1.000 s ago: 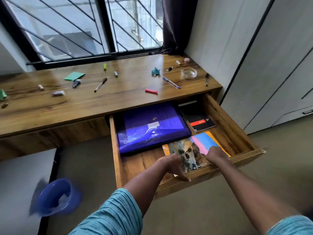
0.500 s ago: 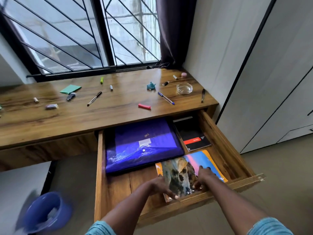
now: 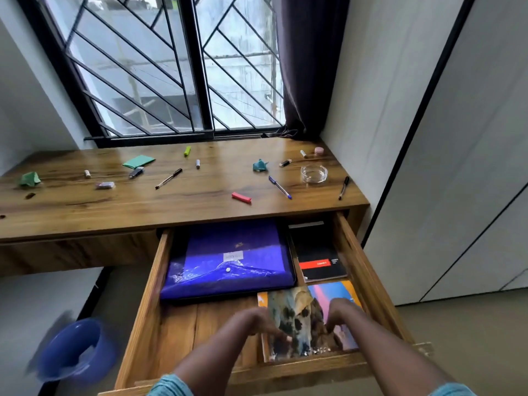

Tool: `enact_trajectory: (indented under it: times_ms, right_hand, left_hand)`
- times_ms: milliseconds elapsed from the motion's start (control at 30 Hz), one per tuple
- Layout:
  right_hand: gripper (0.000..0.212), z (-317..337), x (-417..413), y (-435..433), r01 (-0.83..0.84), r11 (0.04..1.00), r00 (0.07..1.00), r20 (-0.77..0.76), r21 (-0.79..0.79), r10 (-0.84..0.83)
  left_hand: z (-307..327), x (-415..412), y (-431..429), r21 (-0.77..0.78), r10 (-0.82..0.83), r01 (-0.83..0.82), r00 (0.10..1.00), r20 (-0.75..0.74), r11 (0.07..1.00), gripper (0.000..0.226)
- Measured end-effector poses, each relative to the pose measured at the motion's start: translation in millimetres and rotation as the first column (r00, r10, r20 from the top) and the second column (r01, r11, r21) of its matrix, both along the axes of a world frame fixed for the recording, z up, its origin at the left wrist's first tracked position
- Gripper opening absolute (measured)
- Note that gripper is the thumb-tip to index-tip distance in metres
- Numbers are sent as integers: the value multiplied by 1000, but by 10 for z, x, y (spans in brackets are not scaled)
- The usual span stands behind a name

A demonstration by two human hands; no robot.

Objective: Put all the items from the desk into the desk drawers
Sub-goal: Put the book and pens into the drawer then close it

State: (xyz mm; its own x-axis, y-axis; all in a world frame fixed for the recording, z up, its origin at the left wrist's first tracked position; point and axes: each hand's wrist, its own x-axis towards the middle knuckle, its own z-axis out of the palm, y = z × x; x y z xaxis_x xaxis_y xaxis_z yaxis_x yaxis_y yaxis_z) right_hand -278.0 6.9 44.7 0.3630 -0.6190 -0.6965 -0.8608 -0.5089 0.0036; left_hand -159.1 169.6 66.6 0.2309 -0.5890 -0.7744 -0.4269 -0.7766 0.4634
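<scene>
The wooden drawer (image 3: pixel 143 310) stands pulled out under the desk (image 3: pixel 177 204). It holds a blue folder (image 3: pixel 228 261), a black notebook (image 3: pixel 317 252) and, at the near right, a colourful picture book (image 3: pixel 297 312) lying flat. My left hand (image 3: pixel 261 321) curls its fingers on the book's left edge. My right hand (image 3: pixel 343 311) presses bent fingers on its right half. On the desk lie a red marker cap (image 3: pixel 241 197), a blue pen (image 3: pixel 280 187), a glass ashtray (image 3: pixel 313 173), two black pens (image 3: pixel 343 187) (image 3: pixel 168 178), teal folded paper (image 3: pixel 260 165), a green pad (image 3: pixel 139 161) and several small bits.
A blue bucket (image 3: pixel 74 350) sits on the floor at the lower left. White wardrobe doors (image 3: pixel 457 167) stand close to the drawer's right side. A barred window (image 3: pixel 171 67) and a dark curtain (image 3: pixel 308 67) back the desk.
My view has tilted up and moved closer. Both hands slid from the book's near edge onto its cover and came closer together. The book now lies flat in the drawer.
</scene>
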Motion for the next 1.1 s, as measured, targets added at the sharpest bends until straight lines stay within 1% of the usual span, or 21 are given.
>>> enact_trajectory:
  times_ms: [33, 67, 100, 167, 233, 300, 333, 400, 500, 600, 700, 767, 833, 900, 967, 1100]
  right_hand:
    - [36, 80, 28, -97, -21, 1000, 999, 37, -7, 21]
    - [35, 186, 76, -187, -18, 999, 995, 93, -38, 21]
    - [34, 268, 133, -299, -4, 995, 985, 172, -98, 21]
    - [28, 477, 257, -501, 65, 973, 941, 338, -221, 14]
    - [20, 684, 423, -720, 132, 951, 895, 447, -280, 7]
    - [19, 852, 612, -954, 189, 928, 868, 496, -320, -5]
    - [20, 937, 716, -1079, 211, 919, 859, 512, -333, -11]
    - [25, 1022, 910, -1349, 239, 903, 845, 535, -357, -12]
    - [32, 1065, 1161, -1746, 301, 886, 825, 562, -351, -58]
    - [31, 1042, 1409, -2133, 362, 861, 813, 573, -358, -103]
    - [34, 977, 1601, -2446, 438, 834, 791, 585, -336, -180]
    - [36, 881, 1696, -2623, 498, 816, 762, 598, -295, -249]
    - [34, 808, 1740, -2719, 504, 818, 765, 584, -277, -273]
    - [34, 753, 1768, -2790, 485, 827, 784, 561, -285, -267]
    - [38, 718, 1779, -2837, 466, 835, 801, 539, -291, -260]
    - [34, 742, 1776, -2823, 429, 857, 827, 506, -286, -246]
  left_hand:
    - [45, 30, -75, -2, 20, -20, 997, 77, 1000, 56]
    - [144, 69, -170, -10, 44, -43, 985, 169, 999, 56]
    - [218, 145, -284, -39, 72, -64, 964, 257, 997, 55]
    - [365, 298, -520, -90, 122, -96, 930, 346, 991, 47]
    - [481, 496, -781, -186, 256, -207, 916, 308, 961, 41]
    - [628, 712, -1013, -316, 408, -319, 871, 274, 894, 31]
    - [685, 850, -1144, -359, 440, -329, 849, 292, 874, 29]
    - [771, 1104, -1403, -398, 462, -315, 812, 356, 862, 32]
    - [832, 1481, -1801, -426, 494, -316, 764, 415, 848, 35]
    - [877, 1823, -2226, -456, 542, -351, 734, 409, 818, 36]
    - [858, 2061, -2604, -475, 578, -380, 714, 395, 794, 47]
    - [787, 2160, -2798, -462, 596, -409, 697, 399, 787, 56]
    - [694, 2194, -2921, -429, 600, -437, 695, 396, 790, 61]
    - [603, 2210, -2989, -396, 593, -450, 694, 408, 800, 58]
    - [546, 2204, -2995, -376, 597, -468, 688, 413, 800, 49]
    - [520, 2151, -2929, -403, 625, -487, 683, 378, 775, 36]
